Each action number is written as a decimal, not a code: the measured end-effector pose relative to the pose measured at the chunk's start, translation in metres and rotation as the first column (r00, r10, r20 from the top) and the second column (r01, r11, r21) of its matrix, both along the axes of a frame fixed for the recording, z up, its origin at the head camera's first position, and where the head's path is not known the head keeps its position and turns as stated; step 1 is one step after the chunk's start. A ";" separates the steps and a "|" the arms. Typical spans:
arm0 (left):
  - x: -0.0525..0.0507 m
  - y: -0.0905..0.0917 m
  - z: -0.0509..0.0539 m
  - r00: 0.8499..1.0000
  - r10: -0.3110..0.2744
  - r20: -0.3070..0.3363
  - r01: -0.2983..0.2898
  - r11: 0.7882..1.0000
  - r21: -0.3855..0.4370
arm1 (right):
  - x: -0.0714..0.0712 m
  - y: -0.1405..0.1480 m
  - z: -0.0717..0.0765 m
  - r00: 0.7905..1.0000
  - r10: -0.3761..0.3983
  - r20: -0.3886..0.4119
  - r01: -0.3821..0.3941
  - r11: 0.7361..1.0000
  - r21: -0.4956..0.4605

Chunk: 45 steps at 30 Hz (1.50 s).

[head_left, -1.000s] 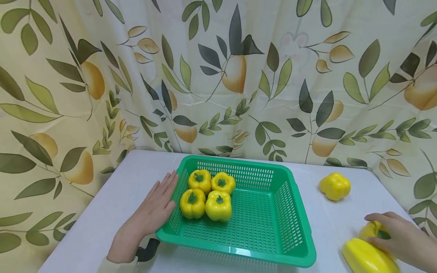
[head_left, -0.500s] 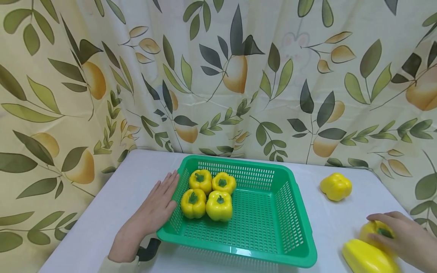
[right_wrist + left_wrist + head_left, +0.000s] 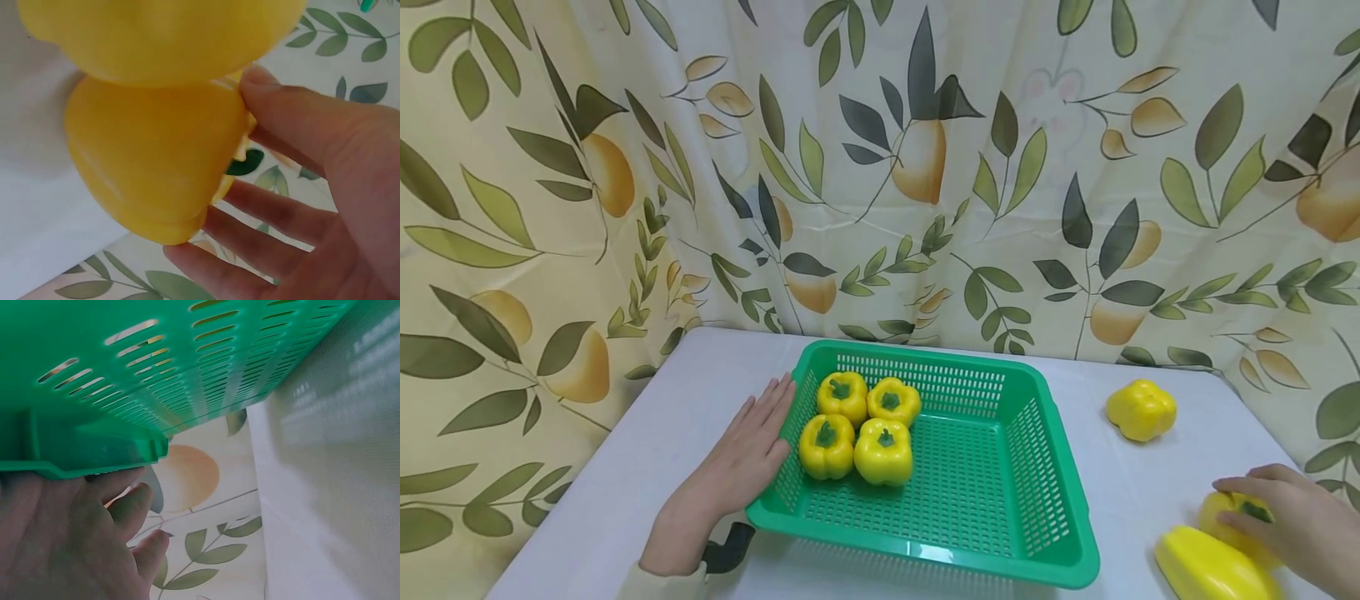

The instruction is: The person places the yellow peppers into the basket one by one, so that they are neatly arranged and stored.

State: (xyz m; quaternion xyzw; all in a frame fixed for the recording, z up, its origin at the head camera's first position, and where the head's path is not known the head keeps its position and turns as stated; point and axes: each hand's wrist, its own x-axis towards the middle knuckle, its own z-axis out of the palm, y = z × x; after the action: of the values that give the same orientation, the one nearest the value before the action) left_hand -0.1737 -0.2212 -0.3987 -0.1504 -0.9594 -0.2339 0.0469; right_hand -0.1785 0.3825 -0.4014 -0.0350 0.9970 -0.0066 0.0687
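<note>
A green plastic basket [image 3: 1000, 557] stands on the table with several yellow bell peppers [image 3: 883, 452] grouped in its left part, stems up. With fingers straight, my left hand [image 3: 741, 458] rests against the basket's left rim; the left wrist view shows this hand [image 3: 75, 531] just under the rim. At the right, my right hand [image 3: 1288, 521] holds a yellow bell pepper [image 3: 1221, 508] by its stem end. Thumb and fingertips of the right hand [image 3: 325, 169] touch this pepper [image 3: 150, 156] in the right wrist view. Another bell pepper [image 3: 1213, 567] lies against it, nearer to me.
A single yellow bell pepper [image 3: 1142, 410] lies farther back, right of the basket. White cloth covers the table [image 3: 647, 467]. A curtain [image 3: 880, 167] with leaf and fruit prints hangs behind it and along the left side.
My right hand and the pepper it holds have shifted very slightly right in the head view. The left hand stays against the basket, and the other peppers keep their places.
</note>
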 end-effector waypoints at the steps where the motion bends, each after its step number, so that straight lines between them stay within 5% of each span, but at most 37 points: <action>1: 0.000 0.000 0.000 1.000 0.001 0.001 -0.001 1.000 -0.001 | 0.000 0.000 0.000 1.000 0.008 -0.001 -0.008 1.000 0.011; 15: 0.001 0.000 0.001 1.000 0.000 -0.005 0.000 1.000 -0.002 | 0.000 -0.004 0.002 0.999 0.014 0.042 -0.012 0.999 -0.050; 28: 0.001 0.000 0.000 1.000 0.000 -0.013 0.000 1.000 -0.004 | -0.003 -0.012 0.010 0.993 0.082 -0.087 -0.085 0.996 -0.034; 45: 0.001 0.000 0.000 1.000 0.004 -0.008 -0.005 1.000 -0.015 | -0.009 -0.040 0.034 0.981 0.125 -0.147 -0.134 0.989 -0.059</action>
State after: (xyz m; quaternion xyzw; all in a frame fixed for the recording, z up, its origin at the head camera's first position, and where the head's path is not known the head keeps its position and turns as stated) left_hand -0.1727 -0.2214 -0.3984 -0.1495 -0.9613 -0.2259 0.0500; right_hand -0.1878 0.3429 -0.3671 -0.1026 0.9941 -0.0339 -0.0036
